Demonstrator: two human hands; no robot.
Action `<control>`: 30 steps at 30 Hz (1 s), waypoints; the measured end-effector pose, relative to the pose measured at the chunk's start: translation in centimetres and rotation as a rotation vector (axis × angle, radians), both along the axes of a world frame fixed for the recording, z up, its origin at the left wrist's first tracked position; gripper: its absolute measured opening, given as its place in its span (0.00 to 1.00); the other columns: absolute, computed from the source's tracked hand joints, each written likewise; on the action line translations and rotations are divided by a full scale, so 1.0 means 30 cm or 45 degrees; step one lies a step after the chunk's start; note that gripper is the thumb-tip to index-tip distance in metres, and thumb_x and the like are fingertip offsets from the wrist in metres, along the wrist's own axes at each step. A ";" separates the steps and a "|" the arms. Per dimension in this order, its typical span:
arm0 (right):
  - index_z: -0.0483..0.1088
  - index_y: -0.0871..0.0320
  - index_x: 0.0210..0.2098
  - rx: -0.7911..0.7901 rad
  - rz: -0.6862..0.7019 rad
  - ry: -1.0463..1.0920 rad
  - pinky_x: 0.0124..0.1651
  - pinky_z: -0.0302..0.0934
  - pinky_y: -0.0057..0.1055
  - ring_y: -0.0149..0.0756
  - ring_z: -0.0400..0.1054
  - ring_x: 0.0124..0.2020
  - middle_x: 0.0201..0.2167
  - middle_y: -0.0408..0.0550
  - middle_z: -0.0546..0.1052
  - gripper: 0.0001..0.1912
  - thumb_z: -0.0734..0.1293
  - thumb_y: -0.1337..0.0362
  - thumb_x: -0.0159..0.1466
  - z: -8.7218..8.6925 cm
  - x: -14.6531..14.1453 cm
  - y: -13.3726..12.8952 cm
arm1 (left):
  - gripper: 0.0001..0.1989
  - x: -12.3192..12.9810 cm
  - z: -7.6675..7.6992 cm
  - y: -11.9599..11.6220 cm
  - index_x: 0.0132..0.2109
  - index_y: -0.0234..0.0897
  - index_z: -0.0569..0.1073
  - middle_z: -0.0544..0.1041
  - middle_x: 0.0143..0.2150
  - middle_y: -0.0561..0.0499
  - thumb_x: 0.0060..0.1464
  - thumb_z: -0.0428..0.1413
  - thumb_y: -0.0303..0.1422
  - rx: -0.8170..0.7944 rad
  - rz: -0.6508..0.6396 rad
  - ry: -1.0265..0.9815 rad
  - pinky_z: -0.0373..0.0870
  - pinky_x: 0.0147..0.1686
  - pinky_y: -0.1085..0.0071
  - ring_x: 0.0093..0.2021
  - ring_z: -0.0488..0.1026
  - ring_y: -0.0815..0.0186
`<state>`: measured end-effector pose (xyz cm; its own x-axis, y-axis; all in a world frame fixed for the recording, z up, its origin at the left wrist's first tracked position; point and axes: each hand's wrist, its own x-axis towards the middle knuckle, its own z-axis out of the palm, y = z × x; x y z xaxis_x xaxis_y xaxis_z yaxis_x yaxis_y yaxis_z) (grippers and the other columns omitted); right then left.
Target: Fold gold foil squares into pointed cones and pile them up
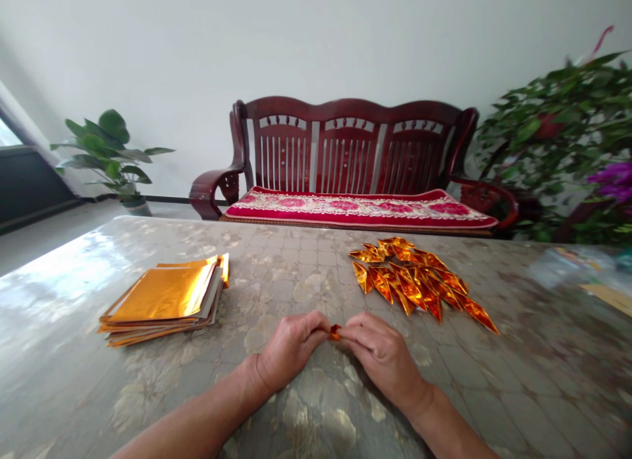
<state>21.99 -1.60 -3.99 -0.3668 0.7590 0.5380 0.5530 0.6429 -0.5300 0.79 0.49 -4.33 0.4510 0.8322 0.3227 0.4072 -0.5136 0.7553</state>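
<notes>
Between my two hands is a small piece of shiny orange-gold foil paper (335, 332), mostly covered by my fingers. My left hand (297, 344) pinches its left end. From the other side, my right hand (381, 353) pinches the right end, fingers closed. Both hands are just above the table, near its middle. Left of them lies a stack of flat gold foil paper sheets (160, 293), its edges uneven. To the right, several folded foil pieces (415, 281) with pointed ends lie in overlapping rows.
A patterned cover lies over the table (276, 406). Clear plastic bags (573, 265) and a tan flat piece (609, 298) rest at its right side. Beyond the far edge stands a dark red wooden bench (348, 156) with a red floral cushion, with potted plants (111, 149) on either side.
</notes>
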 end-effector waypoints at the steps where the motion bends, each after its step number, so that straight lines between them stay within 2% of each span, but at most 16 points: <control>1: 0.78 0.52 0.42 -0.045 0.006 -0.009 0.39 0.65 0.27 0.33 0.72 0.36 0.34 0.45 0.76 0.08 0.67 0.68 0.67 0.001 0.005 0.001 | 0.06 -0.005 -0.001 0.003 0.38 0.38 0.75 0.78 0.32 0.57 0.61 0.54 0.26 -0.001 -0.012 0.018 0.67 0.35 0.81 0.32 0.75 0.73; 6: 0.77 0.49 0.48 -0.219 0.122 -0.027 0.41 0.65 0.25 0.31 0.72 0.38 0.37 0.44 0.75 0.14 0.64 0.70 0.68 0.012 0.035 0.010 | 0.07 -0.021 -0.004 0.016 0.42 0.39 0.75 0.79 0.35 0.55 0.65 0.52 0.29 -0.019 -0.094 0.070 0.68 0.37 0.80 0.36 0.76 0.71; 11: 0.77 0.47 0.48 -0.270 0.205 -0.074 0.40 0.64 0.24 0.30 0.72 0.37 0.36 0.43 0.76 0.16 0.66 0.71 0.66 0.015 0.072 0.023 | 0.09 -0.028 -0.003 0.027 0.43 0.40 0.77 0.80 0.39 0.53 0.66 0.51 0.33 0.004 -0.177 0.093 0.70 0.41 0.78 0.39 0.77 0.69; 15: 0.77 0.49 0.49 -0.228 0.238 -0.102 0.40 0.64 0.24 0.30 0.73 0.36 0.36 0.44 0.77 0.14 0.66 0.69 0.67 0.004 0.093 0.033 | 0.10 -0.038 -0.004 0.035 0.44 0.40 0.78 0.81 0.39 0.52 0.66 0.52 0.34 0.085 -0.211 0.161 0.70 0.41 0.77 0.39 0.78 0.68; 20: 0.78 0.54 0.47 -0.109 0.190 -0.157 0.35 0.62 0.24 0.30 0.72 0.32 0.32 0.45 0.76 0.11 0.65 0.66 0.69 -0.009 0.087 0.027 | 0.09 -0.041 -0.011 0.038 0.44 0.40 0.78 0.81 0.38 0.52 0.66 0.52 0.32 0.136 -0.214 0.150 0.70 0.41 0.78 0.38 0.78 0.69; 25: 0.77 0.54 0.47 -0.064 0.174 -0.177 0.36 0.62 0.24 0.30 0.71 0.32 0.32 0.45 0.75 0.11 0.63 0.66 0.70 -0.020 0.071 0.017 | 0.10 -0.029 -0.015 0.026 0.42 0.40 0.78 0.81 0.37 0.53 0.66 0.52 0.33 0.141 -0.186 0.133 0.70 0.39 0.79 0.37 0.78 0.70; 30: 0.78 0.54 0.45 0.019 0.112 -0.214 0.32 0.59 0.25 0.30 0.69 0.28 0.28 0.44 0.73 0.12 0.62 0.65 0.71 -0.026 0.062 0.011 | 0.10 -0.021 -0.020 0.022 0.41 0.40 0.78 0.81 0.35 0.54 0.66 0.52 0.32 0.146 -0.156 0.132 0.70 0.38 0.79 0.35 0.78 0.70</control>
<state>23.84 -1.25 -4.77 -0.5173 0.7124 0.4743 0.5740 0.6999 -0.4252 0.16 1.15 -4.92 0.5825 0.7294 0.3587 0.4091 -0.6444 0.6461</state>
